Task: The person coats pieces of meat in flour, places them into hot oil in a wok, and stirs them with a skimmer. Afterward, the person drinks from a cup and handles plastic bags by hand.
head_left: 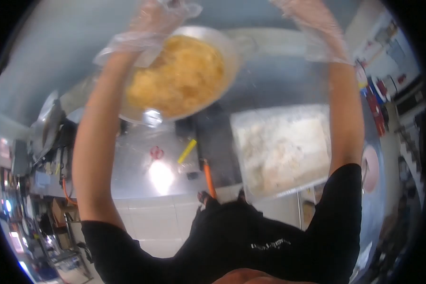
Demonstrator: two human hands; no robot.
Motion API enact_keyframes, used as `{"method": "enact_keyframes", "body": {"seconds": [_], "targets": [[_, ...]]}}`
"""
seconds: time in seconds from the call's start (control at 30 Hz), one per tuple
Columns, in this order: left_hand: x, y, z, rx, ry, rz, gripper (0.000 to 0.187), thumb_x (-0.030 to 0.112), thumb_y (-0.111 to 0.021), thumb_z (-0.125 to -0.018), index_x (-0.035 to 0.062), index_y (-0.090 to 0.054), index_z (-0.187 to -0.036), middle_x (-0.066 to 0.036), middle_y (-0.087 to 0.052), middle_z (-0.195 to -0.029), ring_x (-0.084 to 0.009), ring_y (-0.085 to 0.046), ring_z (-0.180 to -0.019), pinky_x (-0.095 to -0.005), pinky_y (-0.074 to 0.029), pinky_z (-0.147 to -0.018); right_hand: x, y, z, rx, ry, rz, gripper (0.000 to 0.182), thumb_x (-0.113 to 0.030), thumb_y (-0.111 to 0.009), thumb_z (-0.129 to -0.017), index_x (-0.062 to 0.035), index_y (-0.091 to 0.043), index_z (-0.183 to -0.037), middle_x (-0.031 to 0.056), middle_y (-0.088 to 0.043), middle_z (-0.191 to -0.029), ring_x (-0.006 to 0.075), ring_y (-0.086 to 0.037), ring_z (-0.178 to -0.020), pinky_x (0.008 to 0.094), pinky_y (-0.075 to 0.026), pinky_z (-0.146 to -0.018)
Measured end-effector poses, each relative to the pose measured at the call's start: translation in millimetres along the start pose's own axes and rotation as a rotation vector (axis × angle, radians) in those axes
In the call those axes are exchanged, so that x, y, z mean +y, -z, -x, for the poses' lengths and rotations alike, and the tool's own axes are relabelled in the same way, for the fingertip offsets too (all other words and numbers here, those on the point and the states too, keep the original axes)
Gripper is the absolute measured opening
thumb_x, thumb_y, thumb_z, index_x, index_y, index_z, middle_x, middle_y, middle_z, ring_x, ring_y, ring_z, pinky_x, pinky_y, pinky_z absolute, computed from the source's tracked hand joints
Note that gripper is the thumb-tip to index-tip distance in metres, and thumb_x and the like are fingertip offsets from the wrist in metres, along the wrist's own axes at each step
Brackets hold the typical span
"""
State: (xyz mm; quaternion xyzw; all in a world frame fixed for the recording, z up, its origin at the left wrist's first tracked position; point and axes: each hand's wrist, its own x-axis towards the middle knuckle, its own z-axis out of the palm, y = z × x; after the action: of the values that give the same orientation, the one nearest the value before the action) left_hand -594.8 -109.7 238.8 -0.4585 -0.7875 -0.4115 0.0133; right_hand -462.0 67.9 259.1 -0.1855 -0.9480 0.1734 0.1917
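Observation:
Both my hands wear clear plastic gloves and reach up to the top edge of the view. My left hand [161, 16] is above the upper left rim of a large round metal bowl [229, 49] of yellow-orange food [184, 75]; its fingers are blurred and partly cut off. My right hand [310, 14] is at the top right, its fingertips outside the picture, so anything in it is hidden. Below my right forearm lies a rectangular tray [265, 193] of white powder [279, 142].
A yellow strip [187, 151] and a red loop [156, 152] lie on the metal table [132, 182]. An orange hose [209, 179] hangs at its front edge. Cluttered shelves stand at the far left; a pink round object [370, 168] is at the right.

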Motion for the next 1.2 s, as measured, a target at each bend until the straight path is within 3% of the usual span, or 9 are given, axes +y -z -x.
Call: {"method": "enact_keyframes", "body": {"seconds": [0.1, 0.23, 0.4, 0.47, 0.67, 0.8, 0.9, 1.1, 1.2], "targets": [[32.1, -98.4, 41.4, 0.146, -0.147, -0.086, 0.028, 0.019, -0.059, -0.079, 0.0001, -0.058, -0.099, -0.015, -0.061, -0.097, -0.0246, -0.058, -0.088, -0.0319, -0.047, -0.080, 88.3, -9.5, 57.0, 0.040, 0.104, 0.107, 0.018, -0.016, -0.049, -0.083, -0.0041, -0.058, -0.094, 0.0141, -0.059, -0.092, 0.0246, -0.057, -0.080, 0.0335, -0.048, -0.072], [3.0, -204.4, 84.7, -0.234, -0.240, 0.279, 0.033, 0.026, -0.061, -0.077, 0.0009, -0.059, -0.099, -0.017, -0.061, -0.094, -0.0279, -0.059, -0.085, -0.0336, -0.046, -0.080, 226.7, -70.9, 125.3, -0.045, 0.252, 0.236, 0.019, -0.016, -0.050, -0.080, -0.0057, -0.062, -0.090, 0.0129, -0.061, -0.087, 0.0271, -0.058, -0.075, 0.0336, -0.048, -0.069], [-84.9, -360.5, 153.4, -0.846, 0.112, -0.338, 0.041, 0.024, -0.058, -0.073, 0.0018, -0.054, -0.107, -0.018, -0.056, -0.105, -0.0293, -0.055, -0.098, -0.0377, -0.042, -0.087, 304.3, -214.9, 232.1, -0.573, -0.161, 0.160, 0.029, -0.005, -0.051, -0.072, -0.0045, -0.061, -0.099, 0.0166, -0.061, -0.089, 0.0283, -0.059, -0.087, 0.0372, -0.046, -0.078], [-123.3, -395.6, 192.8, -0.867, -0.077, -0.482, 0.037, 0.024, -0.050, -0.079, 0.0014, -0.052, -0.108, -0.020, -0.058, -0.098, -0.0318, -0.057, -0.092, -0.0402, -0.045, -0.079, 300.4, -258.5, 259.2, -0.390, -0.097, 0.117, 0.028, -0.005, -0.050, -0.073, 0.0011, -0.059, -0.098, 0.0182, -0.060, -0.091, 0.0287, -0.058, -0.087, 0.0369, -0.046, -0.078], [-115.7, -421.3, 225.4, -0.702, -0.098, -0.816, 0.037, 0.028, -0.051, -0.078, 0.0002, -0.053, -0.102, -0.018, -0.059, -0.089, -0.0283, -0.060, -0.084, -0.0390, -0.048, -0.073, 304.8, -264.3, 256.5, -0.576, -0.068, 0.253, 0.025, -0.008, -0.045, -0.079, -0.0003, -0.058, -0.099, 0.0168, -0.059, -0.088, 0.0227, -0.059, -0.078, 0.0352, -0.047, -0.065], [-116.3, -405.1, 212.5, -0.797, -0.025, -0.571, 0.053, 0.037, -0.061, -0.071, -0.0006, -0.052, -0.107, -0.020, -0.058, -0.094, -0.0296, -0.058, -0.088, -0.0374, -0.046, -0.078, 350.2, -223.8, 243.4, -0.429, -0.259, -0.445, 0.030, -0.007, -0.048, -0.080, 0.0021, -0.051, -0.108, 0.0164, -0.059, -0.097, 0.0219, -0.057, -0.080, 0.0336, -0.048, -0.074], [-100.8, -377.0, 214.5, -0.714, 0.105, -0.577, 0.027, 0.028, -0.051, -0.078, 0.0041, -0.059, -0.088, -0.013, -0.060, -0.080, -0.0292, -0.059, -0.081, -0.0369, -0.048, -0.069, 381.6, -191.6, 240.0, -0.663, -0.376, -0.131, 0.027, -0.008, -0.050, -0.081, -0.0006, -0.054, -0.106, 0.0172, -0.059, -0.098, 0.0253, -0.057, -0.090, 0.0361, -0.046, -0.080], [-104.2, -366.0, 224.9, -0.512, -0.067, -0.379, 0.028, 0.028, -0.054, -0.076, 0.0019, -0.063, -0.082, -0.018, -0.060, -0.088, -0.0257, -0.059, -0.079, -0.0349, -0.046, -0.070, 380.5, -201.4, 270.9, -0.422, -0.074, 0.341, 0.025, -0.006, -0.048, -0.078, 0.0051, -0.057, -0.099, 0.0223, -0.059, -0.092, 0.0313, -0.059, -0.083, 0.0379, -0.049, -0.073], [-118.4, -407.2, 229.2, -0.704, -0.068, -0.848, 0.027, 0.024, -0.051, -0.078, 0.0014, -0.062, -0.087, -0.016, -0.061, -0.085, -0.0258, -0.059, -0.081, -0.0352, -0.046, -0.072, 345.0, -210.4, 276.6, -0.631, -0.066, 0.378, 0.028, -0.005, -0.047, -0.077, 0.0087, -0.054, -0.100, 0.0243, -0.058, -0.092, 0.0319, -0.060, -0.082, 0.0390, -0.049, -0.071]]}}
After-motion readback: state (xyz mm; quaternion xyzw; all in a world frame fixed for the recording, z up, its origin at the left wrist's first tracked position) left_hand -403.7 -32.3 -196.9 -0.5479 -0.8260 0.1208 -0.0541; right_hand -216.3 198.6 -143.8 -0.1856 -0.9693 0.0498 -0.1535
